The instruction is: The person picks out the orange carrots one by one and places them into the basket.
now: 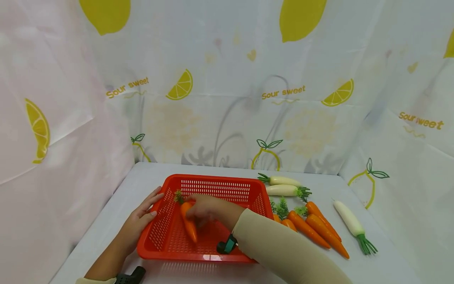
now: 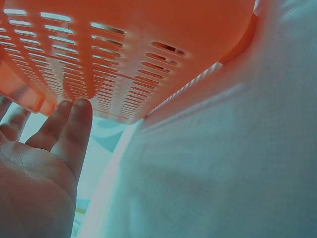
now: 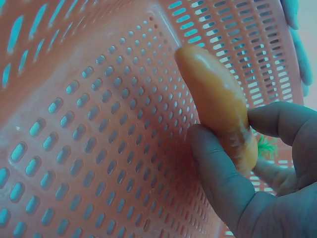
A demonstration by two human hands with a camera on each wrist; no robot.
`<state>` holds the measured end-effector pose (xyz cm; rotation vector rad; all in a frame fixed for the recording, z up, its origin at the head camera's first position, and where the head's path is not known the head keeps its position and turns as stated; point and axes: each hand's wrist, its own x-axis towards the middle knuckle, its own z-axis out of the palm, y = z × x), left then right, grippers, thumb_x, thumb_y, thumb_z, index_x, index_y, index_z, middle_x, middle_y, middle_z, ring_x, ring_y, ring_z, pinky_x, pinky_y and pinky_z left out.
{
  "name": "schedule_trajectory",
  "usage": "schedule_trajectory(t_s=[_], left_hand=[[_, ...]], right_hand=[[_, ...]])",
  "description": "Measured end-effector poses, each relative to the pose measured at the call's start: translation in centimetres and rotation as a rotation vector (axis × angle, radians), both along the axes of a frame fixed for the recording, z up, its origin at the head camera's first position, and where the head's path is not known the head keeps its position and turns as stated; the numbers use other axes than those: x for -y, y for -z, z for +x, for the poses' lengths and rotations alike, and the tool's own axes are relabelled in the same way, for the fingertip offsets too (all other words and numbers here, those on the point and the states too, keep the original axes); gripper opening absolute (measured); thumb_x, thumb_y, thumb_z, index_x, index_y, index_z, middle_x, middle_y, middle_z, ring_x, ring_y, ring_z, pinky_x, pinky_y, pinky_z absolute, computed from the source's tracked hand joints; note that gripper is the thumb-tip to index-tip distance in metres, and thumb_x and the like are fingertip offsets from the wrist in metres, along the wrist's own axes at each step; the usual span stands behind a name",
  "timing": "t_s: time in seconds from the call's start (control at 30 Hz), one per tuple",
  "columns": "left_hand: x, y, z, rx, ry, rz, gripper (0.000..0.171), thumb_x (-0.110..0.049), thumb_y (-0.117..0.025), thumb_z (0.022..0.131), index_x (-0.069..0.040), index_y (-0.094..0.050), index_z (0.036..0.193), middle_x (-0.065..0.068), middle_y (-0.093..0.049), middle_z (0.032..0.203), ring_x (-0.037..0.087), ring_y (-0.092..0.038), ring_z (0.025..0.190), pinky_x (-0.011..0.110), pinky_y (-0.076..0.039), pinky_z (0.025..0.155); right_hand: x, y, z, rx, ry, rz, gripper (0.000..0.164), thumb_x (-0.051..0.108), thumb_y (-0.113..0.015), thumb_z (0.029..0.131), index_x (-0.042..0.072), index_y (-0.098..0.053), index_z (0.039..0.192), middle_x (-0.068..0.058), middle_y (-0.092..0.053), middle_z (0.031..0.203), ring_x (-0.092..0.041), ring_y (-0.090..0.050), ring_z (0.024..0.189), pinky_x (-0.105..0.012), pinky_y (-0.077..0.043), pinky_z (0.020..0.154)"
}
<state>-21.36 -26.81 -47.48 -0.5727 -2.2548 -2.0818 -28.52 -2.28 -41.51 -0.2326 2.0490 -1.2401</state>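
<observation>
Inside the red perforated basket (image 1: 170,246), my right hand (image 1: 205,209) pinches a carrot (image 1: 189,227) near its leafy end. The right wrist view shows the thumb on one side of the carrot (image 3: 210,84) and fingers on the other, over the holed basket floor. Its green top (image 1: 178,196) points to the back left and its tip towards the front. Against the basket's left side, my left hand (image 1: 136,223) rests with fingers extended, the fingertips at the rim. From the left wrist view, the palm (image 2: 39,173) faces the slotted outer wall (image 2: 119,54).
Right of the basket lie several carrots (image 1: 320,228) with leafy tops, some partly hidden by my right sleeve. Two white radishes (image 1: 283,190) lie behind them, and another white radish (image 1: 347,217) lies farther right. Lemon-printed cloth (image 1: 227,118) walls in the white table (image 1: 386,260).
</observation>
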Motion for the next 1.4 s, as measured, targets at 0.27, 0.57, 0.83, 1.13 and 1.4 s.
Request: schedule_trajectory(t_s=[0.27, 0.57, 0.83, 1.13, 1.4], left_hand=[[0.0, -0.1, 0.0, -0.001, -0.011, -0.019, 0.052, -0.016, -0.044, 0.112, -0.006, -0.034, 0.163, 0.008, -0.007, 0.177, -0.017, -0.040, 0.137, 0.026, -0.057, 0.094], [-0.2, 0.0, 0.0, 0.003, -0.002, -0.017, 0.053, -0.015, -0.044, 0.112, -0.005, -0.035, 0.162, 0.007, -0.008, 0.177, -0.016, -0.039, 0.138, 0.027, -0.057, 0.095], [-0.3, -0.2, 0.0, 0.008, -0.027, -0.043, 0.053, -0.017, -0.045, 0.111, -0.009, -0.036, 0.163, 0.007, -0.009, 0.177, -0.017, -0.041, 0.136, 0.031, -0.059, 0.094], [-0.2, -0.1, -0.1, 0.004, -0.018, -0.027, 0.053, -0.015, -0.045, 0.111, -0.006, -0.035, 0.163, 0.006, -0.009, 0.177, -0.015, -0.043, 0.136, 0.029, -0.058, 0.093], [0.1, 0.1, -0.2, 0.002, -0.018, -0.019, 0.052, -0.015, -0.044, 0.111, -0.005, -0.035, 0.162, 0.004, -0.010, 0.177, -0.015, -0.042, 0.137, 0.026, -0.058, 0.094]], right_hand=[[-0.1, 0.4, 0.0, 0.045, 0.033, -0.100, 0.058, 0.002, -0.075, 0.092, 0.011, -0.048, 0.143, -0.017, -0.060, 0.111, -0.030, -0.070, 0.088, -0.048, -0.065, 0.076], [-0.3, 0.4, 0.2, 0.072, 0.072, -0.141, 0.053, 0.006, -0.075, 0.095, 0.007, -0.048, 0.140, -0.015, -0.066, 0.107, -0.026, -0.075, 0.081, -0.040, -0.065, 0.076], [-0.8, -0.1, 0.1, 0.019, 0.081, -0.101, 0.051, 0.011, -0.076, 0.095, 0.008, -0.051, 0.139, -0.013, -0.068, 0.105, -0.028, -0.075, 0.084, -0.040, -0.065, 0.073], [-1.9, -1.9, 0.3, -0.029, 0.084, -0.158, 0.056, 0.011, -0.076, 0.095, 0.007, -0.049, 0.144, -0.013, -0.067, 0.110, -0.032, -0.075, 0.093, -0.046, -0.065, 0.077], [-3.3, -3.9, 1.0, -0.005, 0.080, -0.282, 0.059, 0.009, -0.072, 0.097, 0.004, -0.044, 0.149, -0.016, -0.065, 0.119, -0.046, -0.067, 0.117, -0.052, -0.062, 0.088]])
